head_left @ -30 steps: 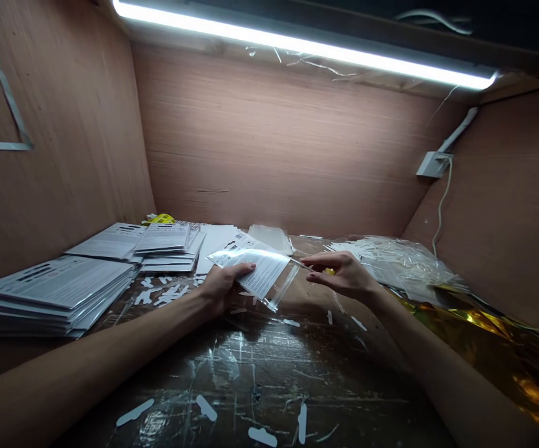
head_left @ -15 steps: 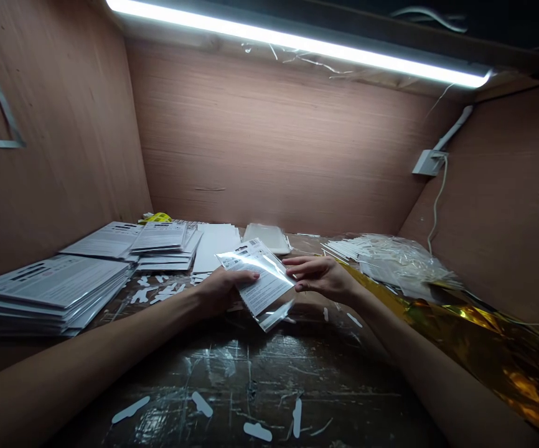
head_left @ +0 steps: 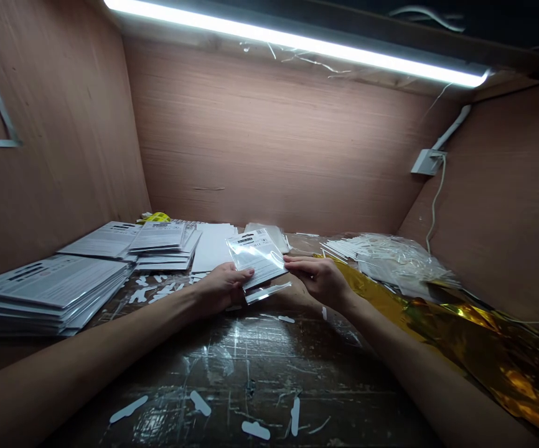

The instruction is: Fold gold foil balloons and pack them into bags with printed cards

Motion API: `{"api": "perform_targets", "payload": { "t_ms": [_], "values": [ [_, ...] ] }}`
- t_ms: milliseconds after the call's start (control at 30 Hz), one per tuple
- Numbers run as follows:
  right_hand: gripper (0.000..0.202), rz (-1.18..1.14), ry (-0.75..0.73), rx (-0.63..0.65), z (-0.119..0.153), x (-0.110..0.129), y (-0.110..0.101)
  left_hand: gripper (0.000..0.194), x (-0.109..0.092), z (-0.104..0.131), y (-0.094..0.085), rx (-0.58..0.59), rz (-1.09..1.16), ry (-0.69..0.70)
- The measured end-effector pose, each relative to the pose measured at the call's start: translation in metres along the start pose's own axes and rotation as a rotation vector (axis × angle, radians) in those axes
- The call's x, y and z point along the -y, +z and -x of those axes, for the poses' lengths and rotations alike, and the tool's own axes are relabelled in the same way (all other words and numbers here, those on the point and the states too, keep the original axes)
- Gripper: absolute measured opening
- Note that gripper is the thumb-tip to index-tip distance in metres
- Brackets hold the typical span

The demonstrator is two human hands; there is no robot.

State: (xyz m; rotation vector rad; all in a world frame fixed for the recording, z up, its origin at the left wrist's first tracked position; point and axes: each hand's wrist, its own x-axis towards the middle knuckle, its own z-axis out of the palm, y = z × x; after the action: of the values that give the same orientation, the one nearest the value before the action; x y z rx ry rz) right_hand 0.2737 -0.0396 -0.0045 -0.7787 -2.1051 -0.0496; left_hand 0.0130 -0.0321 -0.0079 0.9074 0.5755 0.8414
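Observation:
A printed white card in a clear plastic sleeve (head_left: 259, 258) is held tilted above the table, its hang-hole end pointing away from me. My left hand (head_left: 225, 285) is closed on its left edge, thumb lying over the front. On the opposite side my right hand (head_left: 318, 277) pinches the right edge between thumb and fingertips. The sleeve's loose clear end (head_left: 268, 292) sticks out past the card on the side nearest me. Behind it lie a stack of plain white cards (head_left: 214, 246) and a pile of clear sleeves (head_left: 276, 238), partly hidden.
Stacks of sleeved cards (head_left: 50, 280) stand at the left, with white hang-hole cutouts (head_left: 199, 403) scattered over the dark table (head_left: 232, 367). At the right are a plastic bag of thin white strips (head_left: 391, 258) and crumpled gold foil (head_left: 465, 348). A lit tube (head_left: 297, 40) hangs overhead.
The sleeved card has turned more upright and moved slightly away from me. My right hand has closed from loosely spread fingers to a pinch on its right edge.

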Motion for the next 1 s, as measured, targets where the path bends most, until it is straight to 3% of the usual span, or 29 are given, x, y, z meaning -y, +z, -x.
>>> {"api": "perform_targets", "payload": {
  "t_ms": [233,333,433,533,633,767,1000],
  "values": [
    [0.026,0.114,-0.094,0.068,0.004,-0.010,0.000,0.010,0.002,0.000,0.000,-0.006,-0.088,-0.067],
    [0.025,0.188,-0.191,0.094,0.002,0.004,0.006,0.011,0.007,-0.004,-0.003,-0.045,-0.167,-0.032],
    [0.019,0.166,-0.236,0.183,-0.001,0.029,0.019,0.019,0.012,-0.006,-0.007,-0.006,-0.222,0.011],
    [0.015,0.077,-0.219,0.244,0.000,0.044,0.033,0.018,0.012,-0.004,-0.007,0.042,-0.234,-0.010],
    [0.011,0.014,-0.184,0.249,0.004,0.046,0.041,0.011,0.010,-0.001,-0.003,0.020,-0.209,-0.063],
    [0.010,-0.042,-0.168,0.233,0.007,0.043,0.043,0.006,0.009,0.000,0.000,-0.012,-0.212,-0.067],
    [0.007,-0.008,-0.082,0.334,0.009,0.044,0.048,0.010,0.014,-0.003,-0.001,-0.033,-0.223,-0.045]
  ]
}}
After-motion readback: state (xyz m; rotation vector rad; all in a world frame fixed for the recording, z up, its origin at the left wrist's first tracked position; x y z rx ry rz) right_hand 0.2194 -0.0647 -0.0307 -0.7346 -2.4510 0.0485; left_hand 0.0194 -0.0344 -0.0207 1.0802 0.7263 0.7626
